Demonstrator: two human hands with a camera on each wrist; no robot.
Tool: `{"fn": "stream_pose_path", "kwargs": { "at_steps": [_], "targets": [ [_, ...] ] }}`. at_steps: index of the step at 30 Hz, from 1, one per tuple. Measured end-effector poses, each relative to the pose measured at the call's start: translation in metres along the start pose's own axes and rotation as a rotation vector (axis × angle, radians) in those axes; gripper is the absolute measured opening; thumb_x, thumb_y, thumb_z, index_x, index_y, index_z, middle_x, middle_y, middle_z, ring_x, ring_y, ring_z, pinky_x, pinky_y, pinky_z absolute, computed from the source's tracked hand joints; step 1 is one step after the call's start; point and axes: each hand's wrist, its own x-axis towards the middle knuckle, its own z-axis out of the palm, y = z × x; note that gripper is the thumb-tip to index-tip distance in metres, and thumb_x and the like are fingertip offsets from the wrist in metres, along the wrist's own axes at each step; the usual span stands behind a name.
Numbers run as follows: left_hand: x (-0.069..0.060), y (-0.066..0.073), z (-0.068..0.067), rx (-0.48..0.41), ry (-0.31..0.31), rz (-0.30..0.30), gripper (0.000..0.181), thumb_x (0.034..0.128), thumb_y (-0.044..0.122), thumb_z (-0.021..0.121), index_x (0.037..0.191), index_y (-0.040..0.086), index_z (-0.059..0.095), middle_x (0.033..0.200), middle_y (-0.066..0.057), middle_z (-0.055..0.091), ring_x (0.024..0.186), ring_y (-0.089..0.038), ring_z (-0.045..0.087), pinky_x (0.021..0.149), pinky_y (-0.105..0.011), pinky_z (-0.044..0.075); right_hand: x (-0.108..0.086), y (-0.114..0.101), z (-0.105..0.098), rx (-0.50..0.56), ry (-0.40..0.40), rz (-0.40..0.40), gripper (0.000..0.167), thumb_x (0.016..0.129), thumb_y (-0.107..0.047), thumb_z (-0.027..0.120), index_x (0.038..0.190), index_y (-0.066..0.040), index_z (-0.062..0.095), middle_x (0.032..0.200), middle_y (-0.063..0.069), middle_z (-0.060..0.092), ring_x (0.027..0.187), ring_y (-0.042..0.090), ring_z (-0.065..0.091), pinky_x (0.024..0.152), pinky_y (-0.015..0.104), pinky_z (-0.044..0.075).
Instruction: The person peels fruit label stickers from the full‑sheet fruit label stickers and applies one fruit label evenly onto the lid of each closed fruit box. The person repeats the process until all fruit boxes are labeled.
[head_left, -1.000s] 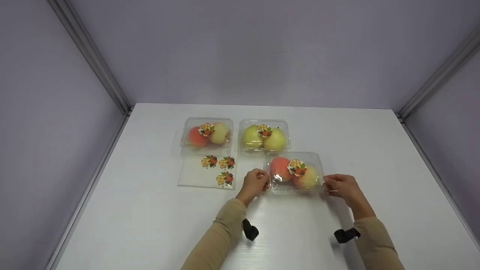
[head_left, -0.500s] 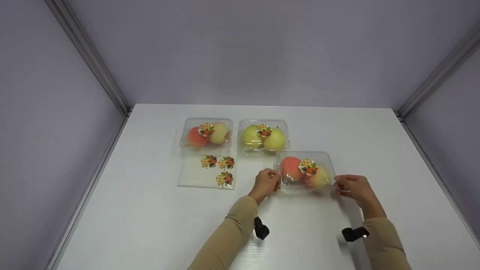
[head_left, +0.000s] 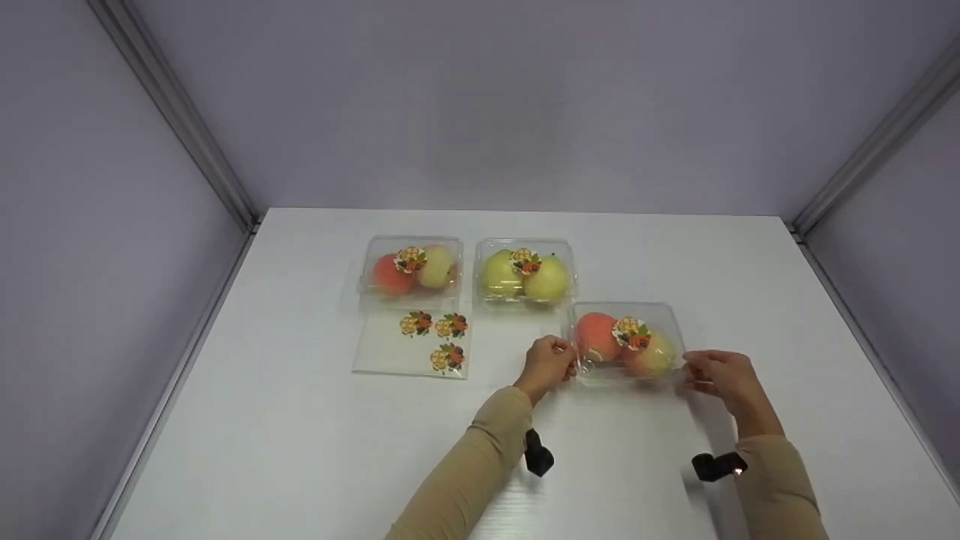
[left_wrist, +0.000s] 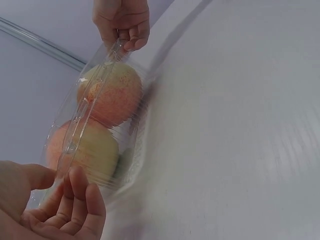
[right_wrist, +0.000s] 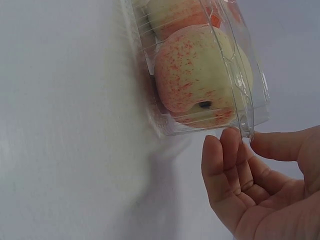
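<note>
A clear plastic clamshell box holds two red-and-yellow apples, with a round fruit sticker on its lid. My left hand pinches the rim at the box's left end. At the opposite end, the thumb and fingers of my right hand pinch the rim, which shows closely in the right wrist view. Both wrist views show the lid closed over the apples. Whether the base touches the table is hard to tell.
Two more clear boxes stand behind: one with red and pale fruit, one with green fruit. A sticker sheet with several fruit stickers lies left on the white table. Walls enclose the back and sides.
Both hands have carried the clamshell box to the right, away from the sticker sheet. Their pinch on its two ends stays the same. The other boxes and the sheet have not moved.
</note>
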Motion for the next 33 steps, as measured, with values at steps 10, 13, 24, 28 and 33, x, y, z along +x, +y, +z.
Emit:
{"fn": "stream_pose_path", "kwargs": {
  "at_steps": [10,13,24,28,33],
  "targets": [
    [0.004,0.003,0.010,0.059,0.007,0.057,0.014,0.0968,0.012,0.053,0.100,0.001,0.061,0.067,0.002,0.054,0.059,-0.005,0.052,0.052,-0.014,0.042,-0.001,0.002,-0.007,0.023,0.017,0.018,0.046,0.098,-0.018,0.054,0.130,0.015,0.046,0.075,-0.011,0.062,0.074,0.002,0.060,0.073,0.020,0.057],
    [0.006,0.004,0.013,0.061,0.013,0.044,0.013,0.0971,0.012,0.054,0.099,0.002,0.060,0.067,0.002,0.053,0.060,-0.005,0.052,0.052,-0.015,0.041,-0.001,0.003,-0.009,0.035,0.017,0.018,0.047,0.097,-0.018,0.054,0.130,0.015,0.046,0.075,-0.011,0.062,0.074,0.002,0.060,0.073,0.020,0.057],
    [0.006,0.004,0.020,0.181,0.070,0.144,0.016,0.0966,0.015,0.056,0.099,0.001,0.063,0.077,-0.005,0.064,0.060,-0.004,0.055,0.053,-0.014,0.042,-0.002,0.004,-0.010,0.047,0.074,0.033,0.043,0.098,-0.018,0.052,0.130,0.011,0.048,0.075,-0.011,0.063,0.073,0.003,0.061,0.072,0.019,0.057],
    [0.005,0.002,0.016,0.170,0.046,0.149,0.019,0.0971,0.019,0.056,0.101,0.001,0.062,0.074,-0.003,0.063,0.060,-0.005,0.054,0.053,-0.015,0.042,-0.003,0.005,-0.006,0.061,0.102,0.023,0.044,0.098,-0.017,0.050,0.130,0.013,0.047,0.073,-0.011,0.062,0.072,0.002,0.061,0.071,0.019,0.057],
    [0.001,0.002,0.012,0.152,-0.020,0.126,0.019,0.0972,0.021,0.056,0.100,0.003,0.061,0.074,-0.001,0.063,0.061,-0.005,0.057,0.053,-0.015,0.041,-0.006,0.008,-0.002,0.098,0.116,0.029,0.042,0.098,-0.019,0.050,0.124,0.013,0.049,0.069,-0.009,0.062,0.067,0.002,0.061,0.067,0.020,0.057]
  ]
}}
